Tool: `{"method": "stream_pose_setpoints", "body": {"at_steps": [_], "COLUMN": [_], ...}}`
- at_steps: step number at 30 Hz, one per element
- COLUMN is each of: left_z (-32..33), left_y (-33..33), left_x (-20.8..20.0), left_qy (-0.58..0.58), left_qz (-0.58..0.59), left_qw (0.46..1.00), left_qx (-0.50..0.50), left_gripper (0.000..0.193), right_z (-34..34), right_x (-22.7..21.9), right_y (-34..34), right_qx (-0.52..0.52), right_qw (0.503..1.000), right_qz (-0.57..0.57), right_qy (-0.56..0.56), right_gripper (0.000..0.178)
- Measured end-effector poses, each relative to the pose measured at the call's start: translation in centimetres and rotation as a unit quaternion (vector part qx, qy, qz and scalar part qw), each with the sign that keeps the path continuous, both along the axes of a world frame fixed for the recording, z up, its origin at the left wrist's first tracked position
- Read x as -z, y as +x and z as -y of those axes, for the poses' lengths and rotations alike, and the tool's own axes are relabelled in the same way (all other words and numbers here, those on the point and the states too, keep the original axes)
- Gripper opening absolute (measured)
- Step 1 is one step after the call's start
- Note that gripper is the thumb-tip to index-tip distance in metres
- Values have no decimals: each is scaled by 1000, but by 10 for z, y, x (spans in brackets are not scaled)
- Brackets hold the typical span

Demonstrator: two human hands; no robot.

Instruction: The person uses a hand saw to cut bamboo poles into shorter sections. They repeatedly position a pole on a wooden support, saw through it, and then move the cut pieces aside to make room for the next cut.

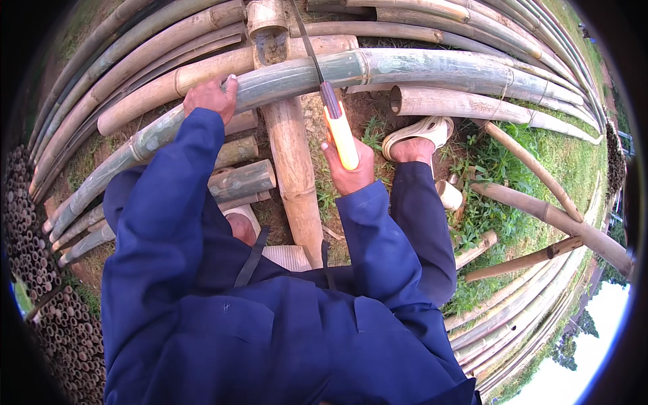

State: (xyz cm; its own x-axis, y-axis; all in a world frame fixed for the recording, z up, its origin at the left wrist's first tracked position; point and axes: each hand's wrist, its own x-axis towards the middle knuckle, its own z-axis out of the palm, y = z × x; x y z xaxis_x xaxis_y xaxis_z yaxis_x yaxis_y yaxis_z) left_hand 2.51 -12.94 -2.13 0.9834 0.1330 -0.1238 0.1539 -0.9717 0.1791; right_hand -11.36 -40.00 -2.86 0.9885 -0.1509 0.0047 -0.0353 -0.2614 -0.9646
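The left hand presses down on a long green bamboo pole, fingers curled over its top. The pole lies across a thick bamboo post. The right hand grips a saw by its yellow handle, fingers wrapped tight, the blade on the pole.
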Motion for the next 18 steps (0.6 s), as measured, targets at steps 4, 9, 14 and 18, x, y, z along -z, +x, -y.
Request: {"method": "stream_pose_setpoints", "body": {"at_steps": [4, 9, 14, 18], "left_z": [-11, -13, -3, -7], "left_y": [0, -9, 3, -9], "left_x": [-3, 10, 8, 3], "left_qy": [22, 25, 18, 14], "left_qz": [5, 26, 28, -32], "left_qw": [1000, 999, 999, 999], "left_qx": [-21, -10, 7, -24], "left_gripper": [54, 55, 57, 58], "right_z": [15, 35, 2, 3], "right_x": [-31, -78, -7, -27], "right_y": [-85, -177, -16, -40], "right_qx": [-11, -9, -4, 2], "right_qw": [996, 990, 1000, 996], "right_qz": [-77, -106, 4, -86], "right_qy": [-46, -88, -26, 21], "right_gripper": [12, 24, 18, 16]}}
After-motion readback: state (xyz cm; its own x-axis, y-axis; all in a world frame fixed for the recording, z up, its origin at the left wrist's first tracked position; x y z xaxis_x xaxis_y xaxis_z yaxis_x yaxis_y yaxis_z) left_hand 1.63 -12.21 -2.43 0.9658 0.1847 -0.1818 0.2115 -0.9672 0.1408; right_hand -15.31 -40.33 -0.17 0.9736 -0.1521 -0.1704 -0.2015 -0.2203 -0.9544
